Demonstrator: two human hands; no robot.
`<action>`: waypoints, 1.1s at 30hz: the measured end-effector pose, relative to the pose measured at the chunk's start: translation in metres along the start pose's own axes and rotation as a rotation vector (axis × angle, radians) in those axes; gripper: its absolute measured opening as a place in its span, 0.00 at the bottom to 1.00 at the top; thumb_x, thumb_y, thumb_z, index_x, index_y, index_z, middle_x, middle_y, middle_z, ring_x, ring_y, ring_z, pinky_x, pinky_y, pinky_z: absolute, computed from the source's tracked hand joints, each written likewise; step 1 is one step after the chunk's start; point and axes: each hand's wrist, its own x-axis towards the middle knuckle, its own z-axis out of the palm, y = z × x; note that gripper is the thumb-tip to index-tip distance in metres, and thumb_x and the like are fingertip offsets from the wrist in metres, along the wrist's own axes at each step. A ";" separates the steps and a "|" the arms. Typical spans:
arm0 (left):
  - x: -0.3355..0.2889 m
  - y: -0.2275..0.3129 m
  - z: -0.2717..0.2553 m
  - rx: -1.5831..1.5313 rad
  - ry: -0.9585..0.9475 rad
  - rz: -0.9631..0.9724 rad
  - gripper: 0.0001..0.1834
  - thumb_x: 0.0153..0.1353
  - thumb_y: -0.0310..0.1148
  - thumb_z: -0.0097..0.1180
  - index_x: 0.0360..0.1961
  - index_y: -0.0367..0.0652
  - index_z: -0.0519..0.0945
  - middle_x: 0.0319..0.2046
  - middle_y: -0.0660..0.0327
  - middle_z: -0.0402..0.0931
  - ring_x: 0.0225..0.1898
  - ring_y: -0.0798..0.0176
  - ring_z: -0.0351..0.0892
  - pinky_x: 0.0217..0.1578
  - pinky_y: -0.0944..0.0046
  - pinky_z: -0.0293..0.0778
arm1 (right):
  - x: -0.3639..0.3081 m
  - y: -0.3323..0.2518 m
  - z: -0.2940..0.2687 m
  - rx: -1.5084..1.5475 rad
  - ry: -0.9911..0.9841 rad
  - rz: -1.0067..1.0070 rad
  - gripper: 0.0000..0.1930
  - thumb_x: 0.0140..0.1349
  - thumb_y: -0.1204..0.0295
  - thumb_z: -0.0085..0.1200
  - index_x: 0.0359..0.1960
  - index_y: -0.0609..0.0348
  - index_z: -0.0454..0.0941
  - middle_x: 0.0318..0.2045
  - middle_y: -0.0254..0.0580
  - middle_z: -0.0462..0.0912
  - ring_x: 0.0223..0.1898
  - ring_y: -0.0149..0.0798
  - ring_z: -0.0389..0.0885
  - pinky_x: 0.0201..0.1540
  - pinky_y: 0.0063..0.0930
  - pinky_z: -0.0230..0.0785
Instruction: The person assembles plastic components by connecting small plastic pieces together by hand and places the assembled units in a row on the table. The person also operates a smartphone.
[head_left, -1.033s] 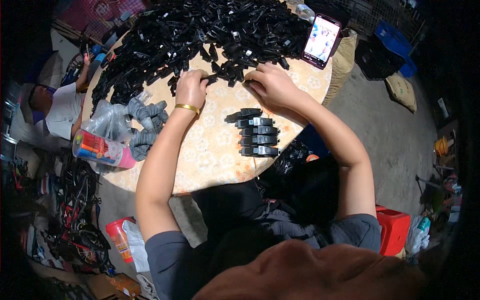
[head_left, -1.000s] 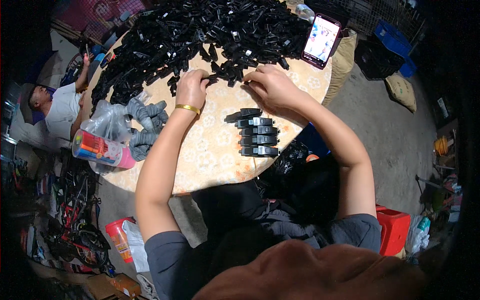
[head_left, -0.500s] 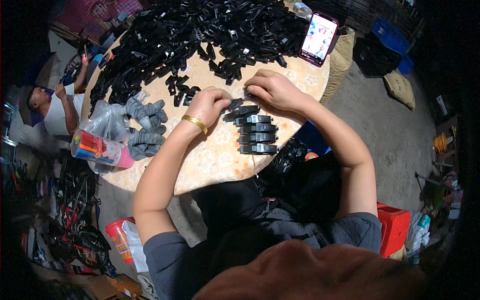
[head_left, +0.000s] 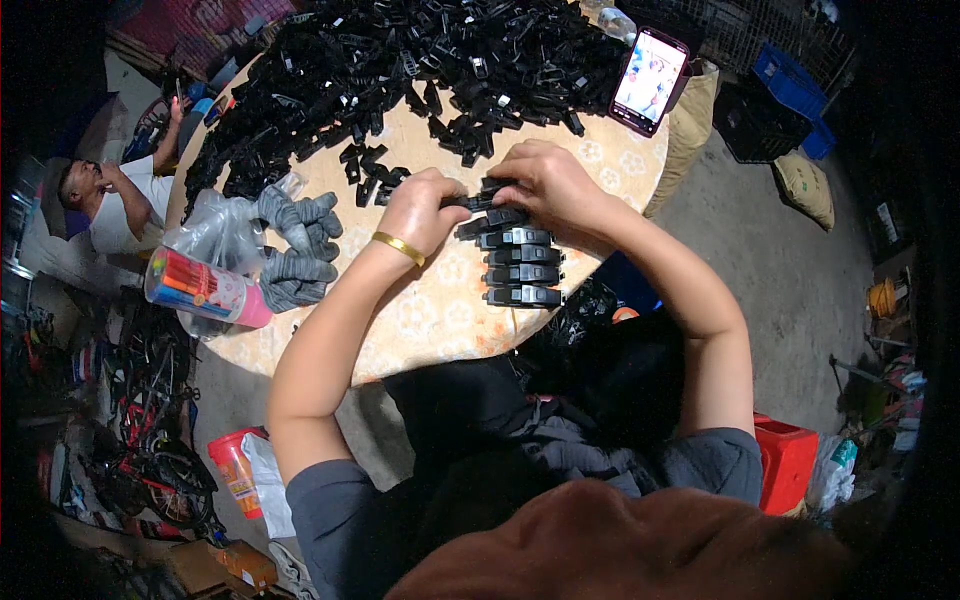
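My left hand [head_left: 424, 208], with a gold-coloured bracelet at the wrist, is closed with thumb and fingers pinching the left end of a small black plastic piece [head_left: 474, 203]. The fingers of my right hand [head_left: 548, 188] are closed on its right end, hiding part of it. Just below the hands, another black piece [head_left: 485, 225] lies slightly aslant. Nearer me, several longer black plastic pieces [head_left: 524, 274] lie side by side in a column on the patterned tablecloth [head_left: 425, 320]. A big heap of similar black parts [head_left: 400, 75] covers the far side of the table.
Grey gloves [head_left: 300, 275], a clear plastic bag [head_left: 210, 232] and a container of coloured pens [head_left: 200, 285] sit at the left. A lit phone [head_left: 648, 82] stands at the far right edge. Beyond the left edge is another person [head_left: 120, 215]. A red stool [head_left: 785, 460] is at lower right.
My right hand has come down onto the black plastic piece beside my left fingers; both hands now meet at it. The whole view has shifted slightly.
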 end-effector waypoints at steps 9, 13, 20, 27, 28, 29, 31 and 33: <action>0.002 -0.004 0.003 -0.136 0.024 -0.110 0.11 0.40 0.30 0.67 0.27 0.39 0.82 0.25 0.55 0.75 0.26 0.58 0.77 0.30 0.62 0.72 | 0.001 -0.001 -0.010 -0.081 -0.167 0.016 0.14 0.43 0.72 0.64 0.34 0.60 0.81 0.27 0.45 0.77 0.34 0.48 0.76 0.37 0.37 0.69; 0.004 -0.008 0.004 -0.180 0.009 -0.072 0.11 0.41 0.28 0.68 0.29 0.38 0.82 0.23 0.58 0.75 0.25 0.64 0.76 0.28 0.66 0.71 | 0.002 0.000 -0.006 0.026 -0.111 0.011 0.13 0.44 0.73 0.63 0.34 0.61 0.81 0.25 0.43 0.76 0.33 0.47 0.75 0.35 0.36 0.68; 0.001 -0.001 0.010 -0.215 -0.001 -0.038 0.10 0.41 0.28 0.68 0.26 0.36 0.81 0.23 0.58 0.75 0.25 0.64 0.75 0.27 0.68 0.70 | 0.001 -0.004 0.004 0.057 -0.140 -0.014 0.13 0.46 0.69 0.63 0.33 0.60 0.81 0.26 0.44 0.76 0.33 0.46 0.74 0.36 0.36 0.67; 0.016 -0.036 -0.017 0.117 0.298 -0.032 0.19 0.48 0.44 0.63 0.30 0.37 0.81 0.35 0.53 0.76 0.44 0.51 0.71 0.49 0.54 0.64 | -0.008 -0.015 0.008 0.159 -0.122 -0.075 0.24 0.55 0.57 0.56 0.45 0.65 0.76 0.43 0.52 0.77 0.47 0.50 0.74 0.52 0.38 0.66; 0.015 -0.051 -0.019 0.271 0.467 -0.084 0.21 0.50 0.46 0.62 0.34 0.37 0.81 0.41 0.51 0.75 0.48 0.50 0.68 0.51 0.53 0.63 | -0.009 -0.019 0.009 0.212 -0.148 -0.067 0.25 0.56 0.55 0.54 0.46 0.65 0.75 0.43 0.53 0.77 0.48 0.51 0.74 0.52 0.38 0.65; 0.012 -0.064 -0.018 0.295 0.456 -0.210 0.28 0.52 0.52 0.58 0.45 0.39 0.77 0.50 0.46 0.69 0.54 0.45 0.62 0.55 0.52 0.60 | -0.010 -0.023 0.008 0.223 -0.184 -0.092 0.25 0.56 0.55 0.55 0.46 0.66 0.75 0.43 0.53 0.77 0.48 0.51 0.74 0.52 0.38 0.65; 0.009 -0.098 0.002 0.350 0.362 -0.411 0.35 0.53 0.59 0.51 0.52 0.41 0.72 0.53 0.42 0.65 0.56 0.41 0.60 0.57 0.50 0.57 | -0.011 -0.032 0.006 0.204 -0.227 -0.142 0.26 0.55 0.53 0.55 0.45 0.66 0.75 0.41 0.52 0.78 0.47 0.51 0.74 0.52 0.39 0.64; 0.017 -0.100 0.010 0.240 0.278 -0.411 0.38 0.54 0.61 0.49 0.53 0.38 0.71 0.53 0.41 0.65 0.57 0.40 0.60 0.58 0.50 0.55 | -0.016 -0.033 0.003 0.209 -0.241 -0.148 0.25 0.54 0.53 0.57 0.42 0.64 0.76 0.40 0.50 0.78 0.44 0.50 0.74 0.49 0.38 0.65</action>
